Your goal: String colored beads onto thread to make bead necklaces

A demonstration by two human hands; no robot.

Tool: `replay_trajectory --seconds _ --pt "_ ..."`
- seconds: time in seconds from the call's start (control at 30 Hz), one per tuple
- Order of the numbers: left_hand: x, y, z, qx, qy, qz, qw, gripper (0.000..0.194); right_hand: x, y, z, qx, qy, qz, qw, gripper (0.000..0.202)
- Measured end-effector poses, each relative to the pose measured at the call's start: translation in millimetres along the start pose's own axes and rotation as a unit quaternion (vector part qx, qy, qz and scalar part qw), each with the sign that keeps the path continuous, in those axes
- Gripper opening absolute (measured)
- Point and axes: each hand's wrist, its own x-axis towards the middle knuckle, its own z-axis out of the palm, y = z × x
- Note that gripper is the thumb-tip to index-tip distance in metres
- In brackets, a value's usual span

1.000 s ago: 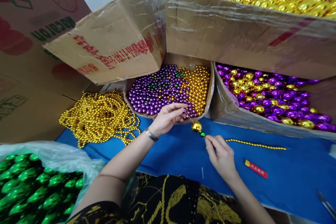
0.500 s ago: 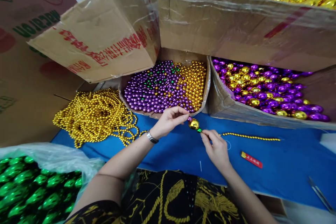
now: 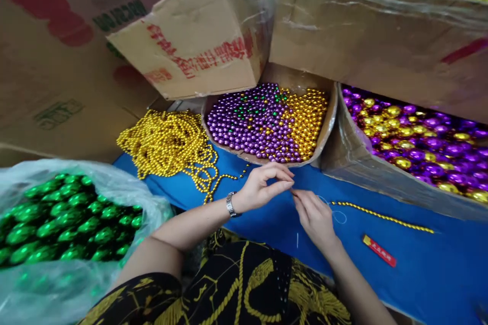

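Note:
My left hand (image 3: 267,186) is closed, thumb and fingertips pinched together just below the box of small beads. Right beside it, almost touching, is my right hand (image 3: 314,215), also in a pinch. What the fingertips hold is hidden or too small to make out. A clear thread (image 3: 340,217) loops out beside my right hand near a short strand of gold beads (image 3: 385,216) on the blue cloth (image 3: 274,228). In front, an open box (image 3: 331,134) holds small purple beads (image 3: 244,129), gold beads (image 3: 307,122) and a few green ones.
A heap of gold bead strings (image 3: 163,142) lies at left. Large green beads (image 3: 72,213) fill a plastic bag at lower left. At right, a box (image 3: 358,152) holds purple and gold beads. Cardboard boxes stand behind. A red packet (image 3: 379,250) lies at right.
The purple, large gold and green beads seen between my hands are no longer visible. My fingertips have come closer together. The view has swung left.

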Motion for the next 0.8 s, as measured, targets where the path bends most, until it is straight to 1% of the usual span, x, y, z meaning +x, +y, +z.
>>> replay_trajectory --seconds 0.07,0.1,0.13,0.17,0.2,0.23,0.27,0.3,0.33,0.37,0.4,0.43,0.47,0.5,0.53,0.57,0.63,0.7,0.77,0.8 --pt "-8.7 16.3 -16.8 0.022 -0.033 0.004 0.999 0.012 1.6 -2.6 1.9 0.006 -0.004 -0.049 0.999 0.019" --pt "-15.4 23.5 -30.9 0.048 -0.054 0.004 0.997 0.018 -0.4 -2.4 2.6 -0.001 -0.008 -0.061 0.998 0.018" --pt "-24.7 29.4 -49.7 0.084 -0.065 -0.001 0.994 0.026 -3.3 -1.1 3.2 -0.011 -0.010 -0.066 0.998 0.018" --pt "-37.6 34.0 -73.3 0.131 -0.058 -0.014 0.990 0.033 -6.2 1.1 3.7 -0.022 -0.014 -0.063 0.998 0.020" --pt "-54.8 37.5 -101.1 0.190 -0.022 -0.038 0.981 0.035 -8.4 3.6 4.4 -0.030 -0.017 -0.049 0.998 0.021" --pt "-76.9 40.3 -131.6 0.262 0.033 -0.073 0.962 0.033 -9.5 5.7 5.2 -0.034 -0.023 -0.031 0.999 0.024" --pt "-103.4 42.9 -163.0 0.341 0.098 -0.122 0.927 0.025 -9.4 6.9 6.1 -0.039 -0.029 -0.013 0.999 0.027" --pt "-132.9 45.3 -193.3 0.423 0.165 -0.187 0.871 0.021 -8.5 6.8 6.9 -0.039 -0.035 0.001 0.999 0.030" --pt "-163.6 47.4 -220.5 0.499 0.212 -0.265 0.798 0.018 -6.9 5.2 7.6 -0.037 -0.043 0.012 0.998 0.033" --pt "-193.7 48.5 -243.4 0.555 0.216 -0.353 0.721 0.017 -5.1 2.4 8.2 -0.032 -0.052 0.018 0.998 0.035" --pt "-221.2 48.2 -261.2 0.569 0.220 -0.398 0.685 0.016 -3.2 -1.1 8.9 -0.023 -0.060 0.019 0.998 0.038" --pt "-245.0 46.0 -273.5 0.572 0.215 -0.429 0.666 0.014 -1.5 -5.0 9.9 -0.011 -0.070 0.018 0.997 0.040" --pt "-264.3 41.5 -280.6 0.567 0.191 -0.470 0.649 0.014 -0.1 -8.6 11.3 0.002 -0.081 0.014 0.997 0.042" --pt "-279.1 34.7 -283.1 0.555 0.162 -0.503 0.643 0.013 0.9 -11.6 13.3 0.017 -0.091 0.010 0.996 0.043" --pt "-289.5 25.6 -281.8 0.541 0.130 -0.531 0.640 0.012 1.4 -13.7 15.8 0.030 -0.100 0.006 0.994 0.044" --pt "-296.1 14.5 -278.0 0.526 0.100 -0.553 0.638 0.017 1.3 -15.0 18.8 0.044 -0.108 0.001 0.993 0.043" --pt "-300.6 -11.4 -266.8 0.502 0.059 -0.576 0.642 0.034 0.3 -15.2 25.5 0.068 -0.119 -0.009 0.991 0.039" --pt "-298.7 -36.9 -256.9 0.486 0.039 -0.589 0.645 0.048 -0.9 -14.4 31.7 0.079 -0.113 -0.029 0.990 0.035" --pt "-295.2 -54.5 -251.9 0.472 0.031 -0.603 0.643 0.051 -1.3 -14.8 35.8 0.075 -0.097 -0.055 0.991 0.031" --pt "-293.6 -58.3 -251.5 0.467 0.031 -0.608 0.641 0.050 -1.0 -15.8 36.8 0.069 -0.087 -0.068 0.991 0.030"
